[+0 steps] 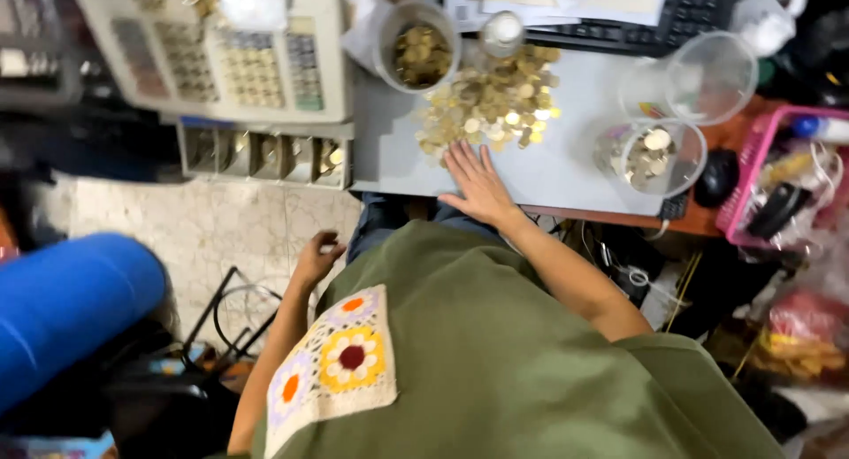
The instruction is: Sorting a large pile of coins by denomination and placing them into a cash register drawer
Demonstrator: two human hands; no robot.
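A heap of gold-coloured coins (491, 101) lies on the grey tabletop (566, 163). My right hand (478, 185) rests flat on the table with its fingers spread, fingertips at the near edge of the heap. My left hand (317, 257) hangs below the table edge beside my lap, fingers curled. A small pale thing shows at its fingertips, and whether the hand grips it is unclear. A clear cup (422, 52) behind the heap holds gold coins. Another clear cup (650, 154) to the right holds silvery coins.
A cash register (221, 52) stands at the left with its coin drawer (265, 154) open below it. An empty clear cup (707, 74), a black keyboard (654, 17), a black mouse (718, 176) and a pink basket (752, 176) sit at the right. A blue rounded object (71, 309) is at lower left.
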